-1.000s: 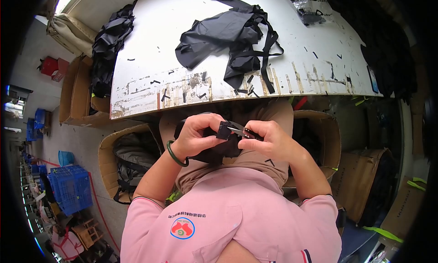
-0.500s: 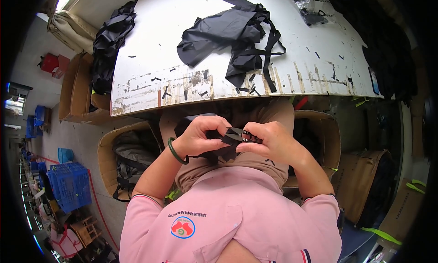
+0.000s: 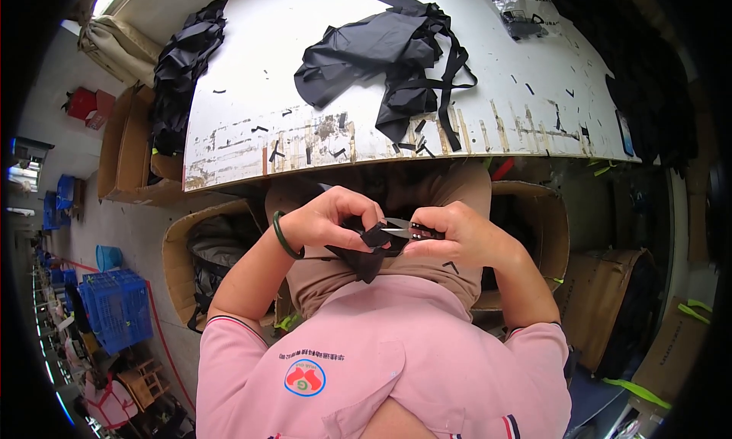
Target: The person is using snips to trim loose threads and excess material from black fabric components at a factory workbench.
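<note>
Above my lap, my left hand (image 3: 341,218) pinches a piece of black fabric (image 3: 367,264) between thumb and fingers, and part of it hangs down. My right hand (image 3: 463,237) is closed around small thread snips (image 3: 418,230) with dark handles. Their metal blades point left, and the tips are at the edge of the pinched fabric. Whether the blades have the cloth between them is too small to tell. On the white table (image 3: 252,81) ahead lies a heap of black fabric (image 3: 374,50) with straps.
Small black scraps (image 3: 338,152) are scattered along the table's near edge. Dark fabric piles (image 3: 187,65) flank the table. A clear plastic bag (image 3: 518,8) lies at the back right. Open cardboard boxes (image 3: 179,264) stand by my legs; blue crates (image 3: 118,309) are on the floor at left.
The snips have moved slightly right, away from my left fingers, and the blades now sit at the fabric's edge. My left hand has tilted a little, with more fabric hanging below it.
</note>
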Available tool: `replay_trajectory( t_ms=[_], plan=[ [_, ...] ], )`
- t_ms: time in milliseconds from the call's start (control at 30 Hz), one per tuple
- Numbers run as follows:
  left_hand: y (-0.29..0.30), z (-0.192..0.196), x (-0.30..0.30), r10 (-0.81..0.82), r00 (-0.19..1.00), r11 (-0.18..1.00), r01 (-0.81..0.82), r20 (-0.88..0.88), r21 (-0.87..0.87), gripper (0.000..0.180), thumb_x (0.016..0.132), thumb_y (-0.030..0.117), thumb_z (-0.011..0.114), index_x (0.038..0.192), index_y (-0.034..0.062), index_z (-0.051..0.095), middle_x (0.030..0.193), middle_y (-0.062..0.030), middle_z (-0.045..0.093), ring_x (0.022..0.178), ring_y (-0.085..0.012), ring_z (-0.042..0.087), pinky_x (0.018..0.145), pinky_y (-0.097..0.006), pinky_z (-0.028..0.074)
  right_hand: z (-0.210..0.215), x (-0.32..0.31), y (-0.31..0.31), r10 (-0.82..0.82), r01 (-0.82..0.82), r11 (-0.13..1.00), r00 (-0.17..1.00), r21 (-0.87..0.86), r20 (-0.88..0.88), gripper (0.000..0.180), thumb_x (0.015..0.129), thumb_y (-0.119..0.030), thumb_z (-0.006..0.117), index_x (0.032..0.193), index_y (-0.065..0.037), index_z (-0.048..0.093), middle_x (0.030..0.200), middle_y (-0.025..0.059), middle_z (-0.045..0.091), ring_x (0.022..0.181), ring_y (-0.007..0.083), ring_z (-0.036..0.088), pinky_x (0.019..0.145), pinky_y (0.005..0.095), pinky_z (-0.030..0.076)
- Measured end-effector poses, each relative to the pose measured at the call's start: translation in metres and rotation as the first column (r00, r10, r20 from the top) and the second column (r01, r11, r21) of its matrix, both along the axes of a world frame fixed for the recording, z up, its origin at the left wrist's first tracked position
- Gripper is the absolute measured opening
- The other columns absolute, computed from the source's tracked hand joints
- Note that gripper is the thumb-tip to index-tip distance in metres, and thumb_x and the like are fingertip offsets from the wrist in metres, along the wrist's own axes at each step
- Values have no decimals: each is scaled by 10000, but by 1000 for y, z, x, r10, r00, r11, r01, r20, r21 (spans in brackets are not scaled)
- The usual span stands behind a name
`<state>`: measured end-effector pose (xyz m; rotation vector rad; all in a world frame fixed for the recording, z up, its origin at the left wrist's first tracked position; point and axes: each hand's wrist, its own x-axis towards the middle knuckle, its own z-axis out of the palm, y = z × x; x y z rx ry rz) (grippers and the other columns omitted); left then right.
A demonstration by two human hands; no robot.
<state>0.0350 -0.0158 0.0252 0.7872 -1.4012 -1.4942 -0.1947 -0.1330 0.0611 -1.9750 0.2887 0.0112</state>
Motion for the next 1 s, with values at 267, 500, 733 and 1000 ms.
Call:
replay_trajectory(
  t_ms=[267,500,733,1000],
  plan=[
    [-4,-9,4,-271,907,876,371,-322,308,127,725,-30,718,833,-44,652,891,-125,687,839,-169,640,786,-281,494,-5,-1,2,110,-106,990,993,-91,41,383,807,-409,714,810,-47,590,596,119,541,541,293,548,507,368,409],
    [-3,-12,0,-281,884,771,440,-374,460,125,699,-59,720,799,-47,645,876,-145,686,851,-206,631,811,-313,472,-6,4,8,138,-132,977,990,-169,24,370,805,-413,710,824,-59,605,607,124,558,555,307,564,521,382,427],
    [1,-18,-3,-298,882,784,444,-364,434,131,726,-39,709,840,-24,647,889,-110,703,815,-145,656,783,-258,500,-12,3,8,140,-129,964,990,-235,30,357,808,-413,700,845,-67,620,616,129,572,580,318,578,530,392,432],
    [-1,-20,-6,-325,878,768,462,-351,444,136,725,-34,717,841,-22,646,880,-99,701,803,-139,651,766,-256,500,-8,8,10,200,-177,952,977,-248,72,316,788,-348,746,806,-74,589,590,75,545,523,264,553,492,343,412]
  ],
)
